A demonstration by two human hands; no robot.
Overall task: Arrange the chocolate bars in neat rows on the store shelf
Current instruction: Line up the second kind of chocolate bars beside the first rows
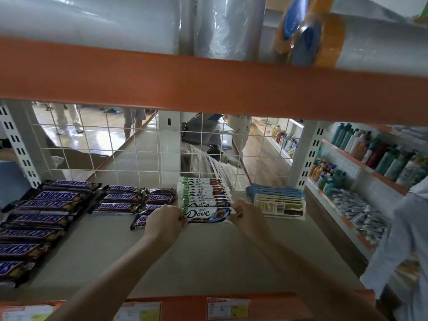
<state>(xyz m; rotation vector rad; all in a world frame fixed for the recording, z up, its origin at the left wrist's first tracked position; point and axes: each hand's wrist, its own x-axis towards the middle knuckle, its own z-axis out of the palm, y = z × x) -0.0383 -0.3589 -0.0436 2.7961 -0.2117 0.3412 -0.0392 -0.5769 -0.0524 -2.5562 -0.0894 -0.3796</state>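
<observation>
Both hands on one Dove bar [207, 214], mid-shelf [196, 258], a bit back from the front edge. Left hand [165, 221] pinches the bar's left end, right hand [246, 214] pinches the right end; bar lies crosswise, label up. It sits at the front of the Dove row [205, 191], touching or just off the nearest bar, can't tell which. Row runs back to the wire grid [129, 154] at the shelf's rear edge.

Left side of shelf: large Snickers [41, 218] in a column along the left edge, small Snickers [136, 199] in looser rows just left of the Dove row, one of them partly under the left hand. Right of the row: blue packs [276, 200], stacked near the rear right corner.
</observation>
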